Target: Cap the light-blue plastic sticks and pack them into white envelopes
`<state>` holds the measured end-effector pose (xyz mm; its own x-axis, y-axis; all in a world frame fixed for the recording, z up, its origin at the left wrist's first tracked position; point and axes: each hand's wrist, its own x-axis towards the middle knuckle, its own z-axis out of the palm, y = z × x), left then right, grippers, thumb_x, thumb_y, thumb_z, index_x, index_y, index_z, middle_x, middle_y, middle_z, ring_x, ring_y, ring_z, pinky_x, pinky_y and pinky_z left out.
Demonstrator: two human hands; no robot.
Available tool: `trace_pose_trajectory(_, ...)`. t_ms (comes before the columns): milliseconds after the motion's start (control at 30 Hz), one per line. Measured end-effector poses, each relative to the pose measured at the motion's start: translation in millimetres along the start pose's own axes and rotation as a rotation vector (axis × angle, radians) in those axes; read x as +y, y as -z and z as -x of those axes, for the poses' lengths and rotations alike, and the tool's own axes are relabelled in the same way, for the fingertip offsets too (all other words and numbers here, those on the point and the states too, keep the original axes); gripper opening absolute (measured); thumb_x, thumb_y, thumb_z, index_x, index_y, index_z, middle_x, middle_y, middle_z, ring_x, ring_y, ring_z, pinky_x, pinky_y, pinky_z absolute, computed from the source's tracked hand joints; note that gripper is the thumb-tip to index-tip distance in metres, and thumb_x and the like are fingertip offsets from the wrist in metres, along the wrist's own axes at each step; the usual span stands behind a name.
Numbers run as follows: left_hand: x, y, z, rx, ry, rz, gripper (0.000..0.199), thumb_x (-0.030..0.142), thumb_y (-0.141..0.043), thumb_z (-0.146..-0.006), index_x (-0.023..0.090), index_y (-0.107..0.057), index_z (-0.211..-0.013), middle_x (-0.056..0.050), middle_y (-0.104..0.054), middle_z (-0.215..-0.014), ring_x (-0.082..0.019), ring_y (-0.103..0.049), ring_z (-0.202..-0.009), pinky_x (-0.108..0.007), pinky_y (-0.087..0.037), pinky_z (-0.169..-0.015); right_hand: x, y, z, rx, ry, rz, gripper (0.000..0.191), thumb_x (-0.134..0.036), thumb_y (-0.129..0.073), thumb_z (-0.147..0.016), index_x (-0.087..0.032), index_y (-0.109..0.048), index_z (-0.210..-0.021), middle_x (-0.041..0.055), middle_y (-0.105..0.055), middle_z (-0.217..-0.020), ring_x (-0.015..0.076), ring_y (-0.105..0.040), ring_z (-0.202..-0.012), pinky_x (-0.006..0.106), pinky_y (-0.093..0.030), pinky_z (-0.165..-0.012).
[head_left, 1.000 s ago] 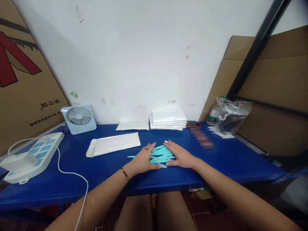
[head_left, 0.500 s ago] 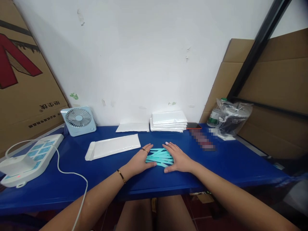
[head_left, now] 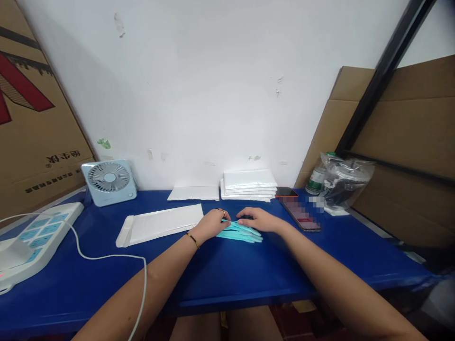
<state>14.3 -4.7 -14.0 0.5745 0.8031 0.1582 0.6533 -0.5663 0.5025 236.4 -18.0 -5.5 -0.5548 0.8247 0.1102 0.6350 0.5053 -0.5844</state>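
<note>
A small bunch of flat teal strips (head_left: 241, 233) lies on the blue table between my hands, the strips roughly side by side and spread at the right end. My left hand (head_left: 213, 222) is curled over their left, far side, thumb and forefinger closed on a strip. From the right, my right hand (head_left: 261, 219) reaches the far edge of the bunch with bent fingers, its thumb and fingertips pinching there. What lies under the fingers is partly hidden. Just left of my left hand is a white padded envelope (head_left: 161, 225), its flap end pointing left.
Against the wall stand a stack of white padded envelopes (head_left: 249, 185) and another envelope (head_left: 194, 192). A blue fan (head_left: 109, 181) and a white power strip (head_left: 46, 241) with a cable are at left. At right are a phone (head_left: 300, 215), a bottle (head_left: 314, 182) and a plastic bag (head_left: 343, 187).
My hands have gone from flanking the strips, fingers spread, to curling over their far edge. The strips now lie more aligned and slightly right. The view has shifted slightly.
</note>
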Motion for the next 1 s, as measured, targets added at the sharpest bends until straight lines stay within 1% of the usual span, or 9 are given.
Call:
trace_pose_trajectory(67,-4,2.3,-8,-0.006,0.025,0.003,0.016,0.031,-0.054,-0.076,0.021,-0.066,-0.08,-0.002,-0.068,-0.088,-0.018,-0.06,-0.085,-0.026,-0.044,-0.075,3,17,-13,-0.092,-0.049,-0.045,0.045,-0.055,-0.053,-0.079,-0.021,-0.067,-0.103,0.0041,-0.068,-0.093,0.0199,-0.06,-0.084,0.03,-0.046,-0.074)
trace_pose_trajectory(167,-13,4.5,-16,0.044,0.105,0.08,0.021,0.036,-0.053,-0.076,0.019,-0.066,-0.08,-0.002,-0.068,-0.082,-0.017,-0.06,-0.077,-0.025,-0.044,-0.066,11,29,-24,0.02,-0.106,-0.096,0.046,-0.057,-0.05,-0.079,-0.017,-0.07,-0.089,0.0024,-0.066,-0.075,0.0169,-0.057,-0.07,0.027,-0.043,-0.064)
trace_pose_trajectory(233,-21,5.2,-18,0.114,0.149,0.157,0.026,0.039,-0.051,-0.078,0.018,-0.065,-0.081,-0.002,-0.067,-0.08,-0.016,-0.059,-0.072,-0.024,-0.043,-0.062,19,28,-24,0.111,-0.108,-0.185,0.044,-0.056,-0.053,-0.078,-0.016,-0.07,-0.085,0.0019,-0.064,-0.07,0.0148,-0.055,-0.066,0.026,-0.042,-0.06)
trace_pose_trajectory(333,-29,6.5,-18,0.16,0.185,0.21,0.028,0.041,-0.05,-0.078,0.017,-0.065,-0.081,-0.002,-0.067,-0.079,-0.015,-0.058,-0.07,-0.024,-0.041,-0.061,32,17,-22,0.169,-0.123,-0.357,0.04,-0.052,-0.063,-0.071,-0.015,-0.068,-0.086,0.0005,-0.062,-0.064,0.0121,-0.053,-0.058,0.024,-0.041,-0.055)
trace_pose_trajectory(500,-31,12.3,-18,0.155,0.28,-0.017,0.021,0.04,-0.054,-0.075,0.024,-0.067,-0.076,0.001,-0.068,-0.078,-0.017,-0.059,-0.075,-0.027,-0.039,-0.069,54,9,-21,0.174,-0.228,-0.45,0.039,-0.048,-0.068,-0.067,-0.014,-0.07,-0.086,0.0027,-0.064,-0.065,0.0125,-0.055,-0.058,0.027,-0.045,-0.061)
trace_pose_trajectory(633,-34,12.6,-17,0.153,0.305,-0.095,0.019,0.041,-0.054,-0.076,0.028,-0.069,-0.078,0.002,-0.069,-0.08,-0.019,-0.059,-0.08,-0.03,-0.038,-0.075,64,14,-19,0.219,-0.285,-0.29,0.035,-0.046,-0.069,-0.067,-0.016,-0.072,-0.086,0.0044,-0.066,-0.076,0.0159,-0.057,-0.068,0.029,-0.045,-0.067)
trace_pose_trajectory(767,-34,8.8,-15,0.208,0.24,-0.09,0.027,0.043,-0.062,-0.071,0.028,-0.066,-0.093,0.001,-0.066,-0.097,-0.019,-0.058,-0.089,-0.029,-0.039,-0.076,58,14,-19,0.305,-0.122,-0.022,0.027,-0.04,-0.069,-0.069,-0.021,-0.071,-0.087,0.0046,-0.06,-0.088,0.0178,-0.054,-0.08,0.03,-0.043,-0.073)
trace_pose_trajectory(833,-32,8.0,-14,0.183,0.19,-0.1,0.028,0.046,-0.062,-0.07,0.027,-0.067,-0.09,0.0,-0.065,-0.096,-0.02,-0.057,-0.091,-0.03,-0.039,-0.077,52,11,-20,0.29,-0.059,0.064,0.021,-0.037,-0.067,-0.071,-0.022,-0.071,-0.085,0.0046,-0.056,-0.089,0.0184,-0.053,-0.084,0.03,-0.042,-0.075)
trace_pose_trajectory(1000,-26,9.8,-13,0.071,0.112,-0.147,0.02,0.046,-0.06,-0.072,0.028,-0.069,-0.076,0.001,-0.066,-0.084,-0.021,-0.055,-0.089,-0.034,-0.036,-0.083,40,5,-25,0.18,-0.111,0.155,0.015,-0.033,-0.068,-0.071,-0.022,-0.069,-0.079,0.0048,-0.052,-0.092,0.0191,-0.05,-0.086,0.03,-0.04,-0.074)
